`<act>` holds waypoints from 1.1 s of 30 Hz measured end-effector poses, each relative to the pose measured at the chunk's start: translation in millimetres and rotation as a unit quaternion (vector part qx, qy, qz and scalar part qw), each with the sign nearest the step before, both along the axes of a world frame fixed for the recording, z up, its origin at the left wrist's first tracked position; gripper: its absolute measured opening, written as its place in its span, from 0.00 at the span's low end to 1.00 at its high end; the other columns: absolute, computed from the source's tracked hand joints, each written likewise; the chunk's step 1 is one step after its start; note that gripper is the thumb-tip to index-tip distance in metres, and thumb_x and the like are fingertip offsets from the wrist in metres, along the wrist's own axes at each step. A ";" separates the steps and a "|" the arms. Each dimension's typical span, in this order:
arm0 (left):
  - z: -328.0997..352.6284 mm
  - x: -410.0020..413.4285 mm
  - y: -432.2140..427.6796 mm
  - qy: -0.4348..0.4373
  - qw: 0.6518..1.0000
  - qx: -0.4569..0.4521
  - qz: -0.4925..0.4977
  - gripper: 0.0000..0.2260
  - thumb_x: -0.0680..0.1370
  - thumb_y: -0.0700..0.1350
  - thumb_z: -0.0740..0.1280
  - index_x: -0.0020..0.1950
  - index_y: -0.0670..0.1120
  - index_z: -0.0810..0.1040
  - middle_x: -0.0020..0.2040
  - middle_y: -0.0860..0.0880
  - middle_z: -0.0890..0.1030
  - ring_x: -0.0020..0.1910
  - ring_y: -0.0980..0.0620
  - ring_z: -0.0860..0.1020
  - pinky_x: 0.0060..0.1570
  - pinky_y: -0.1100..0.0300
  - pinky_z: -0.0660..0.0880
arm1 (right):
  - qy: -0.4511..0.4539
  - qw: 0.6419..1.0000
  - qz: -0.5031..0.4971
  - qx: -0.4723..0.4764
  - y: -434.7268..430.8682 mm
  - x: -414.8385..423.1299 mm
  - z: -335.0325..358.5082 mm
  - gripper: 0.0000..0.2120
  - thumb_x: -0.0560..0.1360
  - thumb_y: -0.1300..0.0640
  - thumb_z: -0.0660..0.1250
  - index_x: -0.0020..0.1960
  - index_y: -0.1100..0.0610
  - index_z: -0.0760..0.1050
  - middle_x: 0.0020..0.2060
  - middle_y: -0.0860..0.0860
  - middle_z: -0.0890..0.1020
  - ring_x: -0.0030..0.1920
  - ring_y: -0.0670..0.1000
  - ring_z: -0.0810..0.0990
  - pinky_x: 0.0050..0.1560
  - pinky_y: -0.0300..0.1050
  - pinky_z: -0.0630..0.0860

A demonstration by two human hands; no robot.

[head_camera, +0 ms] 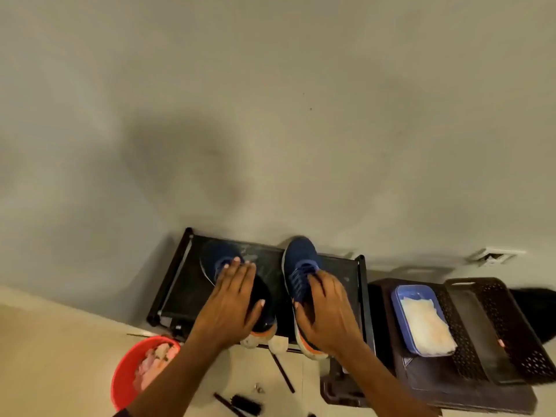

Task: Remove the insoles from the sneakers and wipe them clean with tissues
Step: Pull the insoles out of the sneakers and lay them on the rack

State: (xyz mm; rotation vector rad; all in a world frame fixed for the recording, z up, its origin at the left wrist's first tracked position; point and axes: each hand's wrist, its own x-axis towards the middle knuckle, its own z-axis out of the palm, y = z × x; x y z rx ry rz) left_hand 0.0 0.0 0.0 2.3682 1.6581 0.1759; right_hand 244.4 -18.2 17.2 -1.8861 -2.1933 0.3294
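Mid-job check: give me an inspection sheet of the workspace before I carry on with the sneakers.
Surface: black rack top, dusty, with both sneakers standing on it.
Job's things: left sneaker and right sneaker, blue, toes toward the wall; no insole seen out; tissues in a blue tray on a dark crate to the right.
Clutter: red bucket holding crumpled wads; black brush and thin sticks on the floor.
Grips: left hand lies flat over the left sneaker's opening; right hand curls round the right sneaker at the laces.
Cables: nothing seen.
Surroundings: plain wall, pale floor.
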 end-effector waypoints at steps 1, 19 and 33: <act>-12.1 5.4 -6.3 0.006 1.000 -0.015 -0.013 0.33 0.82 0.61 0.51 0.80 0.40 0.62 0.78 0.40 0.67 0.80 0.42 0.60 0.80 0.47 0.51 | -0.011 1.000 -0.002 -0.007 -5.8 -0.4 -9.6 0.25 0.76 0.40 0.60 0.65 0.55 0.71 0.62 0.53 0.74 0.61 0.55 0.72 0.63 0.54 0.71; -36.9 38.5 -17.9 0.016 0.998 -0.053 0.026 0.20 0.78 0.62 0.55 0.55 0.51 0.78 0.51 0.50 0.82 0.50 0.50 0.78 0.56 0.54 0.74 | -0.066 0.992 0.064 -0.090 -11.0 3.8 -53.9 0.20 0.74 0.40 0.58 0.54 0.54 0.75 0.42 0.51 0.81 0.37 0.53 0.81 0.39 0.47 0.77; -37.4 113.4 -43.8 0.105 0.993 0.045 0.022 0.36 0.57 0.45 0.83 0.65 0.43 0.81 0.67 0.43 0.79 0.71 0.41 0.73 0.71 0.36 0.63 | -0.053 0.988 0.092 -0.110 -14.8 9.5 -39.0 0.16 0.76 0.55 0.68 0.61 0.55 0.68 0.52 0.56 0.81 0.47 0.58 0.82 0.45 0.51 0.77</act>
